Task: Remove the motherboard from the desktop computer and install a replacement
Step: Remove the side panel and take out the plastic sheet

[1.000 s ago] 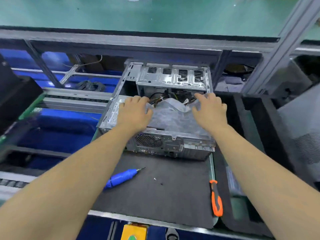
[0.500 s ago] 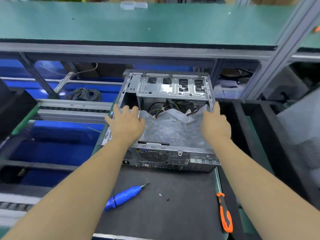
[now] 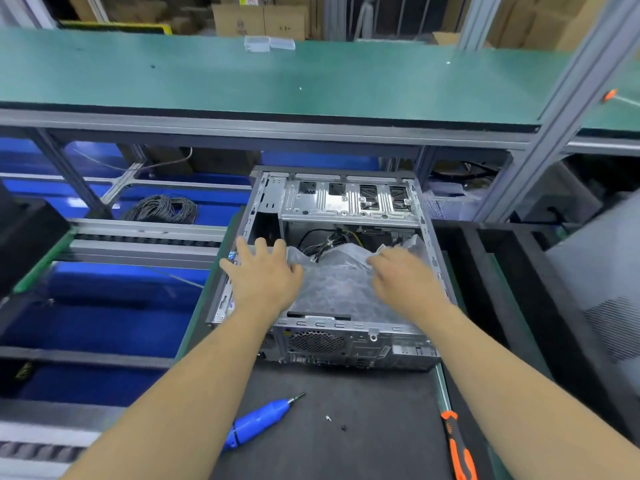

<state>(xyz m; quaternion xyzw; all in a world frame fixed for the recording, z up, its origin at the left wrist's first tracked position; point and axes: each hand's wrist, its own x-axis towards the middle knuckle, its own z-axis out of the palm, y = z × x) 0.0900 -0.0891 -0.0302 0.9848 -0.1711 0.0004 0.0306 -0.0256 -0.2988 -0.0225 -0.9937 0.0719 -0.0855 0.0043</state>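
An open silver desktop case (image 3: 346, 202) lies on a dark mat (image 3: 346, 427) in front of me. Inside it lies something wrapped in a grey translucent anti-static bag (image 3: 339, 285); what the bag holds is hidden. My left hand (image 3: 265, 275) lies with spread fingers on the bag's left edge, by the case's left wall. My right hand (image 3: 403, 278) rests on the bag's right side, its fingers bent down onto the plastic. Black cables (image 3: 329, 242) show behind the bag, under the drive cage.
A blue electric screwdriver (image 3: 259, 422) lies on the mat at the front left, an orange-handled screwdriver (image 3: 459, 452) at the front right. Two small loose screws (image 3: 336, 422) lie between them. A green shelf (image 3: 277, 77) spans overhead. Blue bins and a cable coil (image 3: 162, 207) sit left.
My right hand moved from the case's right wall inward onto the bag. My left hand shifted slightly inward onto the bag's left edge. The view tilted up.
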